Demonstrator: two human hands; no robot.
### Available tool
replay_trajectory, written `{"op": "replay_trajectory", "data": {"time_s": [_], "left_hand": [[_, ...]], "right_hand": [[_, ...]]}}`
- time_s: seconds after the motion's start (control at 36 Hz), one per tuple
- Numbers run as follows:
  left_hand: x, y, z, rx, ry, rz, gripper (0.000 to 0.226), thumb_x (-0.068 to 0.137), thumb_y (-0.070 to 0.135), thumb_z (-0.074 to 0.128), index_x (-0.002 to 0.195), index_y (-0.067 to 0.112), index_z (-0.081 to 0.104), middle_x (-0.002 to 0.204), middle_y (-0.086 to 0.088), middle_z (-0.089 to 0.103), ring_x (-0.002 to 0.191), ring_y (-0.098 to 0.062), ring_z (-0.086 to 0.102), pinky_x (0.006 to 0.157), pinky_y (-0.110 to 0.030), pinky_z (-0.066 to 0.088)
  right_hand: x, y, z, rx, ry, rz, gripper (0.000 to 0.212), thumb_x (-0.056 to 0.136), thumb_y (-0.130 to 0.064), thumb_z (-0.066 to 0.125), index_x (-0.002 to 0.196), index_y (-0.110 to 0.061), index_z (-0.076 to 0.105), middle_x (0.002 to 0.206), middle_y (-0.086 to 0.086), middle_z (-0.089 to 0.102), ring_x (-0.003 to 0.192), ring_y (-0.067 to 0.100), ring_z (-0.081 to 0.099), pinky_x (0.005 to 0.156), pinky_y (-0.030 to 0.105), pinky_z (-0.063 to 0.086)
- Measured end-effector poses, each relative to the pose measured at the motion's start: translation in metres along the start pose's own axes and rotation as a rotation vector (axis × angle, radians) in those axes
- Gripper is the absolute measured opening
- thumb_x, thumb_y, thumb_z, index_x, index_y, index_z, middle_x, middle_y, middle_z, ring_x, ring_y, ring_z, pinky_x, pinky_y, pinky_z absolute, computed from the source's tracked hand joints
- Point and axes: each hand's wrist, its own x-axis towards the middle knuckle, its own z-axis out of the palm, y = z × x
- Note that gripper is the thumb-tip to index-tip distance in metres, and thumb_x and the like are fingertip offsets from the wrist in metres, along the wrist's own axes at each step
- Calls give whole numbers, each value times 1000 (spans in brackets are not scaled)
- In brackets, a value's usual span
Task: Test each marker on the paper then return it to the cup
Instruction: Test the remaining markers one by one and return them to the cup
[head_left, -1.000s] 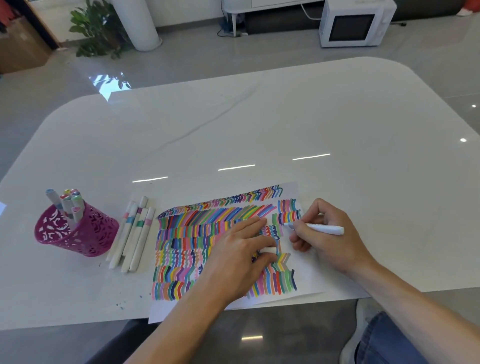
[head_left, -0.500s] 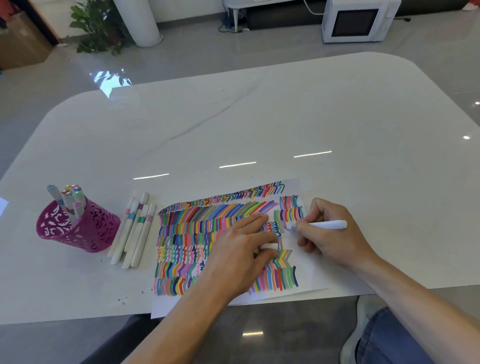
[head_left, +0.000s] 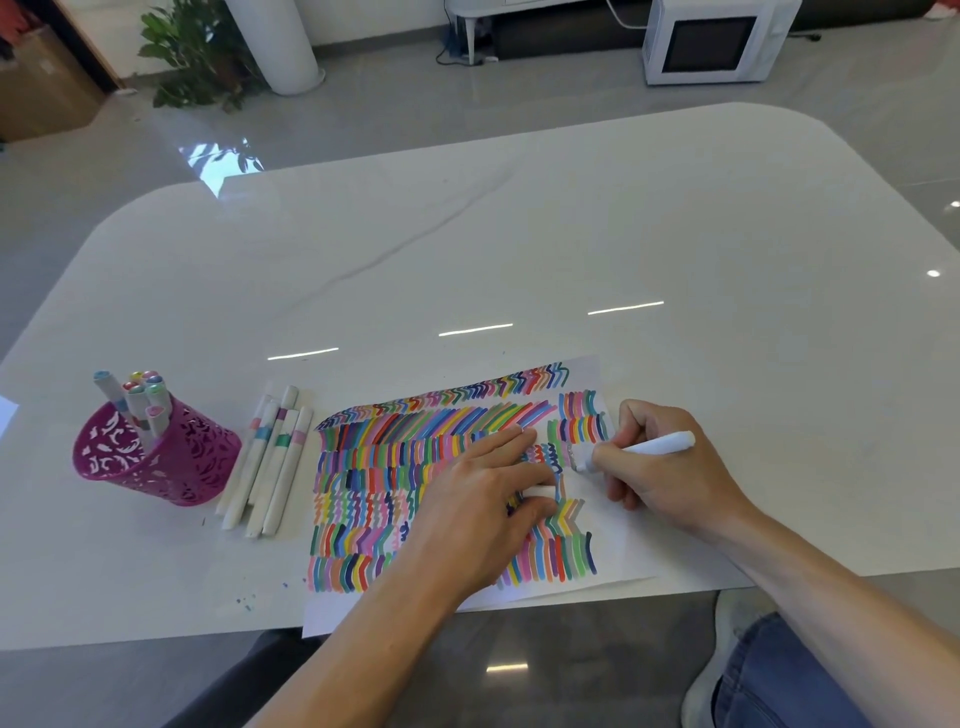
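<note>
1. White table (head_left: 519, 234) carries the paper (head_left: 621, 551); left hand (head_left: 478, 509) presses it, pinching a cap (head_left: 537, 491)
2. Right hand (head_left: 670, 478) grips the marker (head_left: 662, 445), tip on paper
3. Risk: paper may slide if pressing weakens, smearing ink

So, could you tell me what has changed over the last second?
The right hand drew the marker tip slightly toward the person, tilting its rear end up. The left hand still pins the paper, pinching the cap; cup and loose markers unmoved.

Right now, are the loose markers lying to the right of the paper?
No, the loose markers lie left of the paper, between it and the pink cup.
</note>
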Motion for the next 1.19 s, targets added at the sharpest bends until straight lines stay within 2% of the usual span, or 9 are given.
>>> {"op": "replay_trajectory", "data": {"time_s": [0.17, 0.28, 0.42, 0.53, 0.64, 0.75, 0.89, 1.03, 1.19], "left_hand": [[0, 1, -2, 2, 2, 3, 28, 95, 44, 63, 120, 35, 71, 151, 14, 47, 145, -1, 31, 113, -17, 20], [-2, 2, -7, -3, 29, -20, 30, 95, 43, 62, 124, 36, 69, 147, 19, 50, 138, 2, 38, 112, -21, 32], [-1, 0, -10, -97, 154, -66, 26, 95, 43, 63, 118, 35, 72, 128, 22, 63, 120, 2, 54, 99, -18, 43], [1, 5, -17, -220, 220, -146, 31, 93, 46, 60, 119, 35, 71, 106, 23, 68, 96, 7, 60, 76, -7, 43], [3, 6, -16, -421, 207, -270, 23, 96, 37, 61, 117, 39, 69, 84, 22, 70, 83, 4, 65, 72, -17, 52], [5, 6, -14, -519, 166, -302, 18, 97, 32, 61, 113, 38, 67, 86, 15, 72, 79, -11, 69, 75, -42, 58], [6, 8, -13, -541, 154, -305, 22, 97, 30, 60, 116, 37, 67, 87, 15, 72, 80, -11, 67, 74, -40, 58], [5, 7, -14, -529, 170, -265, 26, 97, 30, 60, 107, 54, 60, 85, 9, 69, 78, -19, 65, 70, -43, 56], [5, 4, -15, -485, 167, -240, 22, 98, 31, 58, 118, 39, 66, 83, 13, 63, 77, -15, 59, 66, -37, 53]], "right_hand": [[1, -4, -9, 233, 60, 0, 25, 90, -2, 66, 70, -6, 51, 59, 16, 68, 47, 23, 57, 47, 30, 42], [2, -6, -14, 363, 79, -4, 17, 94, -5, 65, 79, -6, 58, 64, 14, 67, 53, 25, 56, 52, 34, 44], [0, -16, -16, 381, 73, -92, 4, 91, -9, 73, 94, -8, 71, 70, 11, 68, 62, 22, 61, 57, 34, 49], [-3, -26, -15, 445, 65, -131, 6, 91, -9, 73, 91, -13, 78, 73, 10, 70, 66, 20, 63, 63, 32, 51], [-8, -33, -12, 523, 56, -114, 18, 99, -12, 61, 95, -9, 78, 78, 11, 73, 71, 23, 67, 66, 32, 57], [-13, -37, -8, 482, 40, -149, 12, 99, -8, 60, 95, -7, 70, 80, 15, 75, 70, 26, 70, 66, 33, 60], [-15, -37, -6, 413, 38, -191, 11, 99, -8, 60, 91, -12, 66, 81, 16, 75, 72, 30, 72, 66, 33, 61], [-14, -35, -5, 401, 17, -187, 11, 100, -8, 60, 92, -12, 65, 80, 14, 74, 70, 27, 71, 65, 31, 61], [-13, -34, -4, 395, 7, -172, 9, 99, -10, 61, 92, -12, 66, 79, 13, 75, 69, 26, 71, 65, 32, 60]]}}
